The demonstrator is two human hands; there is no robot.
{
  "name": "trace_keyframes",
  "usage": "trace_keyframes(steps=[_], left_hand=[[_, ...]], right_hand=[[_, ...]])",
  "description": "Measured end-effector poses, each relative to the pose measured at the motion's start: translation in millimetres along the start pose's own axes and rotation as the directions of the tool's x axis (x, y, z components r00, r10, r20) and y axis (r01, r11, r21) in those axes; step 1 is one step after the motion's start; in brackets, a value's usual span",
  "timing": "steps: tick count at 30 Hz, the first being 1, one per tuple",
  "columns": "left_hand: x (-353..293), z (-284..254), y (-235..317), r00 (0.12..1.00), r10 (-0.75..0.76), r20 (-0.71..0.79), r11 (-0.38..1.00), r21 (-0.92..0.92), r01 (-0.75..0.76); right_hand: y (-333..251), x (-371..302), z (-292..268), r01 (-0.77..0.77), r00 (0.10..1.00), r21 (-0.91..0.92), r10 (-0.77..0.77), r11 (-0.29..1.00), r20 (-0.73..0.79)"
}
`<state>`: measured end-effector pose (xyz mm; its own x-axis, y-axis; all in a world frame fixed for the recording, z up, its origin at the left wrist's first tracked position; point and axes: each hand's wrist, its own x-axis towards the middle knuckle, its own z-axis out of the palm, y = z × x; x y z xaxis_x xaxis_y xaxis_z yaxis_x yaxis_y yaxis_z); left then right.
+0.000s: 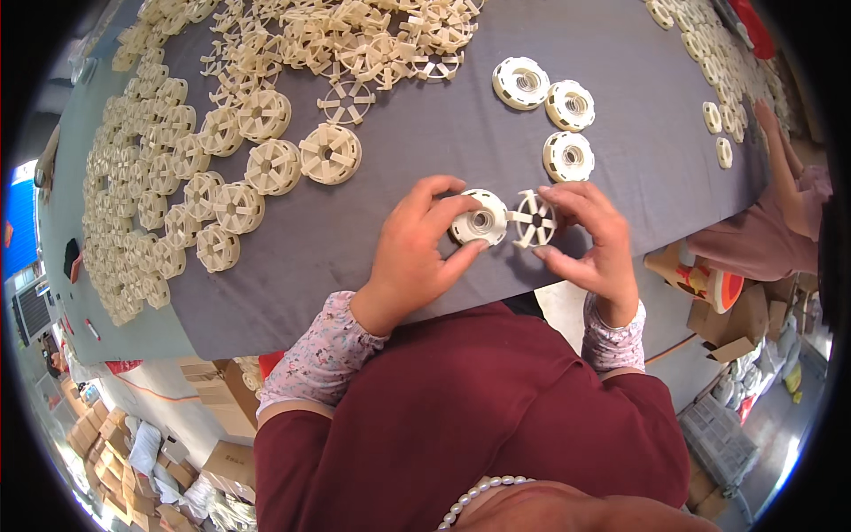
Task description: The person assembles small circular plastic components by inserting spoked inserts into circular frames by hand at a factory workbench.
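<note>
Near the table's front edge, my left hand (pixel 415 250) grips a round cream plastic housing (pixel 480 218) by its rim, with a coil spring in its centre. Just to the right, the fingers and thumb of my right hand (pixel 592 232) pinch a spoked plastic wheel (pixel 535 220) tilted on edge. One of its arms reaches to the housing's rim; whether they touch I cannot tell. Beyond my right hand, three similar housings with springs stand in a column, the closest being this housing (pixel 568 157).
A heap of loose spoked wheels (pixel 355 40) covers the far middle of the grey cloth (pixel 417 133). Rows of assembled round units (pixel 239 207) fill the left side. Another person's arm (pixel 780 146) is at the right, near several cream rings (pixel 724 152). Cardboard boxes (pixel 734 321) lie below.
</note>
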<state>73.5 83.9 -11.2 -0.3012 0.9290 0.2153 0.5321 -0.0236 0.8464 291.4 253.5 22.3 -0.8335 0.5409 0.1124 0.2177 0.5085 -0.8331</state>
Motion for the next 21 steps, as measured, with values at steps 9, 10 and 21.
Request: trace_keyframes(steps=[9, 10, 21], left_hand=[[-5, -1, 6, 0.966, -0.248, 0.071, 0.9, -0.351, 0.257], [-5, 0, 4, 0.965, -0.248, 0.083, 0.902, -0.343, 0.261], [-14, -25, 3, 0.965, -0.189, 0.18, 0.968, -0.132, 0.214]], right_hand=[[-20, 16, 37, 0.058, 0.995, -0.08, -0.051, 0.995, 0.082], [-19, 17, 39, 0.072, 0.995, -0.12, -0.062, 0.99, 0.084], [-17, 32, 35, 0.02, 0.939, 0.106, -0.055, 0.994, 0.338]])
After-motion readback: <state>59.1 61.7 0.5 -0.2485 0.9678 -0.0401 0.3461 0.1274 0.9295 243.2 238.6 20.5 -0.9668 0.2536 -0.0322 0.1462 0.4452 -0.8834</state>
